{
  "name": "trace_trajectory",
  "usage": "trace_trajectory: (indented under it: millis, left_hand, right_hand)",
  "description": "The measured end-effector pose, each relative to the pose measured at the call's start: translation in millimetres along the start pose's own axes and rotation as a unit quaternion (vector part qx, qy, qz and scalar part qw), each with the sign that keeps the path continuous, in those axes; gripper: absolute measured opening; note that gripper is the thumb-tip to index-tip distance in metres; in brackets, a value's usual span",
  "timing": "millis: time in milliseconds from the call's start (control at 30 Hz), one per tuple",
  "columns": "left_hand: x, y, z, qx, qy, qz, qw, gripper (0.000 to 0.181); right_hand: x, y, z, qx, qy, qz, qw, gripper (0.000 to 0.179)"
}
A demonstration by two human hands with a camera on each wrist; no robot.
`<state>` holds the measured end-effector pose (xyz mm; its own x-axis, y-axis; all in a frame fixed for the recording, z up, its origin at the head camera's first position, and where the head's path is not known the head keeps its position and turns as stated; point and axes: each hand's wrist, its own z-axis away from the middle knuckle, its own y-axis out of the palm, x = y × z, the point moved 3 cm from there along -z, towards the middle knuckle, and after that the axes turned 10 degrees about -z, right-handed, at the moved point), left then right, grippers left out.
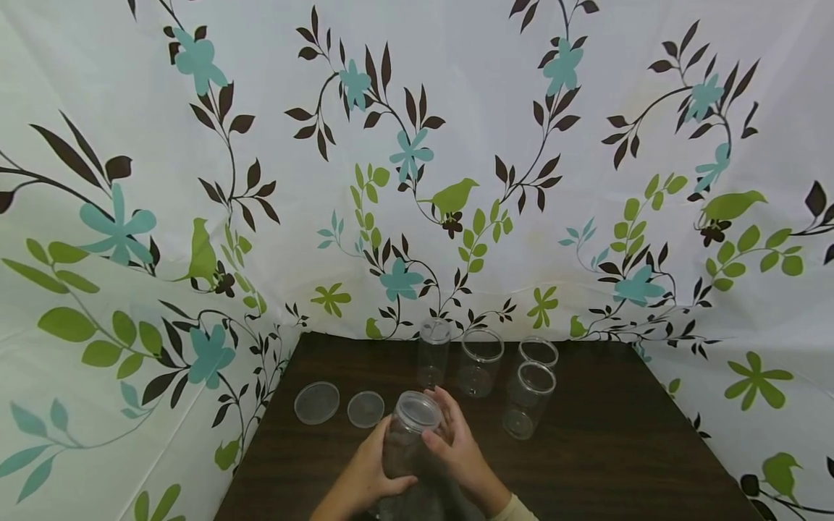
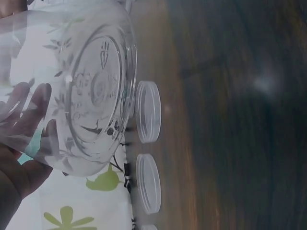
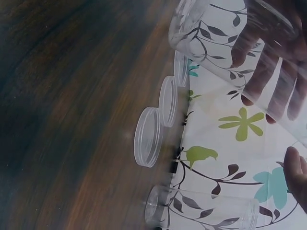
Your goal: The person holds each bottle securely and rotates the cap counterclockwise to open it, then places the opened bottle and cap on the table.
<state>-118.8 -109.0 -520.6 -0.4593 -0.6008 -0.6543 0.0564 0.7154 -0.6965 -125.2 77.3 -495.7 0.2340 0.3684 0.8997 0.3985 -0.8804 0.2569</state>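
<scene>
Both hands hold a large clear plastic jar (image 1: 409, 452) above the table, and a translucent lid (image 1: 418, 411) covers its mouth. The left hand (image 1: 371, 463) grips the jar's left side, thumb across the front. Around the upper right side and rim curls the right hand (image 1: 459, 452), its thumb at the lid's edge. In the left wrist view the jar's round base (image 2: 98, 93) shows, tilted and off the table. Fingers (image 3: 268, 76) appear through the clear wall in the right wrist view. Whether the lid is fully seated cannot be told.
Two loose lids, a larger one (image 1: 316, 403) and a smaller one (image 1: 365, 409), lie left on the dark table (image 1: 606, 449). Behind stand a narrow jar (image 1: 433, 358), a wide open jar (image 1: 478, 365) and two more open jars (image 1: 529, 401) at right. Patterned cloth (image 1: 417, 217) surrounds the table.
</scene>
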Motion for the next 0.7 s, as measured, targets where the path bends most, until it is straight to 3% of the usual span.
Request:
trace_trajectory:
  millis: [167,367,467,700]
  left_hand:
    - [8.3,-7.2,-0.7,-0.022,-0.015,0.006,0.9996,0.100]
    - [13.0,-9.3,-2.8,-0.018,-0.028,0.014,0.9994,0.101]
    - [12.4,-6.8,-3.0,-0.019,-0.020,0.006,0.9996,0.100]
    - [5.9,1.5,-3.0,-0.037,0.030,-0.015,0.9988,0.098]
  right_hand:
    - [1,-3,1.6,-0.035,-0.009,0.037,0.9986,0.064]
    - [2,-3,2.7,-0.018,-0.005,0.045,0.9988,0.063]
    - [2,-2,2.6,-0.020,0.010,0.048,0.9986,0.064]
    - [2,1,-0.6,0.006,0.016,0.028,0.9995,0.065]
